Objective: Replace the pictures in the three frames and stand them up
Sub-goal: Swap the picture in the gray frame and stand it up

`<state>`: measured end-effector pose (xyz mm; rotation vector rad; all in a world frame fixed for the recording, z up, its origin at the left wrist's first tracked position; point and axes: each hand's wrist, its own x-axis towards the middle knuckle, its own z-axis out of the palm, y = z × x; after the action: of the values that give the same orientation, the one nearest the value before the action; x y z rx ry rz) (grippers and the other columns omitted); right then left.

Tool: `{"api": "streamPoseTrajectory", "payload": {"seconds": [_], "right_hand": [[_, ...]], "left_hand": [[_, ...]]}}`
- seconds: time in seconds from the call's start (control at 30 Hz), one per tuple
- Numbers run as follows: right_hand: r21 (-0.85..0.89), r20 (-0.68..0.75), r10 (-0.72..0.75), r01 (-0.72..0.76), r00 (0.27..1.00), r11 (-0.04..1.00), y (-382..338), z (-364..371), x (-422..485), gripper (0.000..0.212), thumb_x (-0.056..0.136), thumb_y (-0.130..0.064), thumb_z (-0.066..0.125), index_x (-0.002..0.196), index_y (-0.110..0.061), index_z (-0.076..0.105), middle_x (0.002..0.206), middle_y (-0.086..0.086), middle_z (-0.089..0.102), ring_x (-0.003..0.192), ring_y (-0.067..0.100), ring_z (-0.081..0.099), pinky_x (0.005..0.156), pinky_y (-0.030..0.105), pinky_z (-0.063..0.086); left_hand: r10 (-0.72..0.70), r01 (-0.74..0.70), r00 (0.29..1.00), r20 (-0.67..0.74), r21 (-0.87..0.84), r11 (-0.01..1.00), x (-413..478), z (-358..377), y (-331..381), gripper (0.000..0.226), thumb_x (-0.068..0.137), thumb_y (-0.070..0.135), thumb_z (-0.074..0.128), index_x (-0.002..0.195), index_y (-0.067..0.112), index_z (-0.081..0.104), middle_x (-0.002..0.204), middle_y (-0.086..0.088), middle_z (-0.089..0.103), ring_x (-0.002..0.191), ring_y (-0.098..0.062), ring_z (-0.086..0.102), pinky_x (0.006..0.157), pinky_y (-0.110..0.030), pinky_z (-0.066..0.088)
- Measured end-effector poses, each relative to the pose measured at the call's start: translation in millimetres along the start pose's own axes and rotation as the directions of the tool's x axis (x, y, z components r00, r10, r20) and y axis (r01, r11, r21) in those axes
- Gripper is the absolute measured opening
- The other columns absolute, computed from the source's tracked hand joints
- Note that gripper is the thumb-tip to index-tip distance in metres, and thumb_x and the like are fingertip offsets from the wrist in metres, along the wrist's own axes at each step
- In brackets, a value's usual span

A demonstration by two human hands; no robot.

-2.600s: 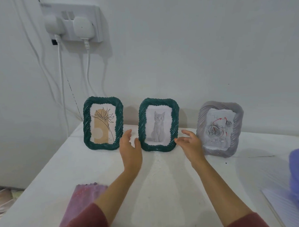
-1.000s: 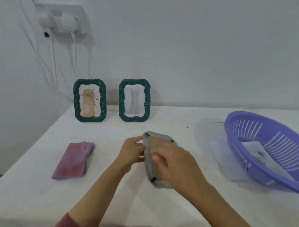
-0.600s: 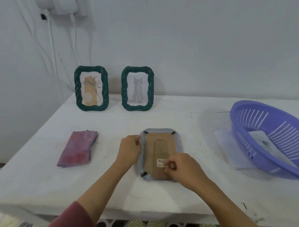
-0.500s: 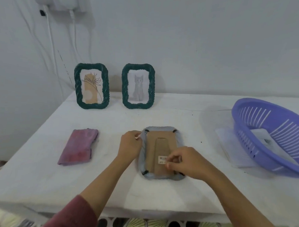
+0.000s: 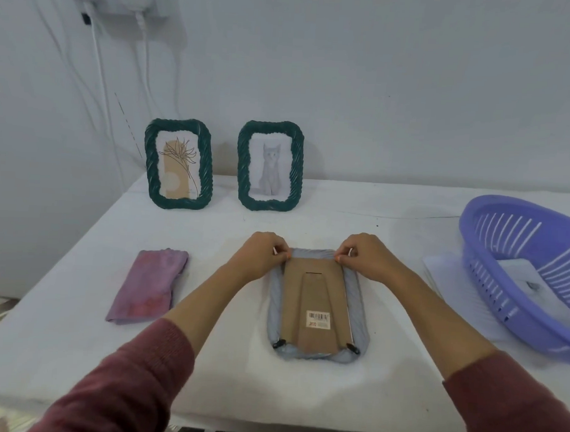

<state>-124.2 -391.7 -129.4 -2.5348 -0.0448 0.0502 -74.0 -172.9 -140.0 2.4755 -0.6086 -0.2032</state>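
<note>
Grey frame point(image 5: 317, 349) face-down on table point(image 5: 76, 337); left hand point(image 5: 262, 255), right hand point(image 5: 365, 257) pinching its far corners.

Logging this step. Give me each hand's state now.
Left hand: fingers pinch at the grey frame's far left corner.
Right hand: pinches its far right corner.

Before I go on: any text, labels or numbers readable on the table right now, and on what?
"200", in red, faint: sticker on the cardboard back of the grey frame.
Barcode above it: digits too small to read.
Paper in the purple basket: marks too blurred to read.
</note>
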Motion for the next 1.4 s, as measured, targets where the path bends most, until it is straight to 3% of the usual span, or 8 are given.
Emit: {"api": "streamPoseTrajectory", "payload": {"seconds": [0.33,0.53,0.67,0.8,0.93,1.07,1.2,1.4], "right_hand": [[-0.194,-0.065,-0.046,0.032,0.997,0.98,-6.2,12.9,4.5,0.017,0.084,-0.01,0.048,0.083,-0.004,0.064,0.084,0.009,0.067,0.077,0.021,0.059,0.069,0.03,0.045],[-0.159,-0.156,0.013,-0.038,0.988,0.986,-6.7,21.4,2.1,0.012,0.083,-0.01,0.049,0.085,-0.007,0.061,0.076,0.005,0.06,0.072,0.021,0.054,0.063,0.028,0.039],[-0.027,-0.198,0.031,-0.037,0.98,0.999,-2.9,20.9,-8.6,0.017,0.087,-0.017,0.056,0.103,-0.011,0.058,0.083,0.001,0.056,0.071,0.018,0.051,0.065,0.026,0.037],[0.013,-0.266,-0.023,0.028,0.964,1.0,-5.9,17.9,-41.1,0.011,0.085,-0.017,0.061,0.095,-0.013,0.065,0.088,-0.003,0.052,0.064,0.004,0.044,0.059,0.013,0.033],[0.059,-0.082,-0.048,0.053,0.995,0.997,-18.2,17.1,-95.1,0.018,0.079,-0.011,0.067,0.069,-0.024,0.059,0.072,-0.01,0.053,0.06,-0.001,0.047,0.059,0.009,0.037],[0.064,0.018,-0.03,0.029,0.999,0.998,-24.3,25.7,-130.2,0.008,0.077,-0.022,0.072,0.084,-0.022,0.068,0.087,-0.003,0.062,0.08,0.008,0.057,0.075,0.024,0.046],[0.04,0.049,-0.014,0.012,0.999,0.999,-22.2,26.8,-147.1,0.037,0.068,-0.028,0.079,0.102,-0.017,0.068,0.102,-0.004,0.061,0.095,0.01,0.057,0.088,0.027,0.046],[-0.023,-0.017,-0.065,0.065,0.998,0.998,-20.2,31.9,-148.9,0.029,0.069,-0.019,0.079,0.095,-0.011,0.069,0.101,0.004,0.063,0.092,0.018,0.059,0.084,0.028,0.045]], "left_hand": [[0.085,-0.081,0.996,-0.013,0.175,0.981,6.7,2.6,2.9,0.021,0.093,0.02,0.048,0.098,0.008,0.065,0.097,-0.007,0.066,0.083,-0.015,0.053,0.075,-0.022,0.038],[-0.034,0.037,0.996,-0.079,0.033,0.999,7.8,5.5,5.7,0.02,0.087,0.024,0.058,0.101,0.011,0.055,0.077,-0.004,0.061,0.072,-0.018,0.055,0.06,-0.023,0.041],[-0.121,0.107,0.983,-0.135,-0.103,0.989,1.1,11.1,2.2,0.03,0.087,0.029,0.059,0.112,0.012,0.052,0.09,-0.002,0.057,0.08,-0.016,0.054,0.068,-0.022,0.042],[-0.03,0.001,0.974,-0.224,-0.13,0.992,-31.6,4.7,8.1,0.017,0.086,0.03,0.062,0.096,0.016,0.062,0.091,0.003,0.052,0.073,-0.003,0.047,0.067,-0.016,0.036],[0.098,-0.097,0.995,-0.001,-0.212,0.972,-86.2,-3.8,16.9,0.011,0.079,0.023,0.07,0.069,0.024,0.065,0.074,0.008,0.057,0.065,0.003,0.049,0.062,-0.012,0.037],[0.144,-0.119,0.979,0.143,-0.169,0.978,-122.4,4.6,8.4,0.019,0.073,0.034,0.075,0.088,0.023,0.072,0.09,0.011,0.06,0.08,0.001,0.054,0.069,-0.006,0.039],[0.227,-0.21,0.963,0.146,-0.126,0.97,-130.8,11.7,0.4,0.036,0.071,0.033,0.076,0.105,0.022,0.07,0.101,0.011,0.058,0.095,-0.004,0.052,0.085,-0.013,0.04],[0.256,-0.222,0.959,0.122,-0.238,0.945,-125.8,15.6,-1.2,0.029,0.066,0.018,0.081,0.094,0.015,0.074,0.097,0.001,0.06,0.085,-0.003,0.053,0.078,-0.01,0.042]]}}
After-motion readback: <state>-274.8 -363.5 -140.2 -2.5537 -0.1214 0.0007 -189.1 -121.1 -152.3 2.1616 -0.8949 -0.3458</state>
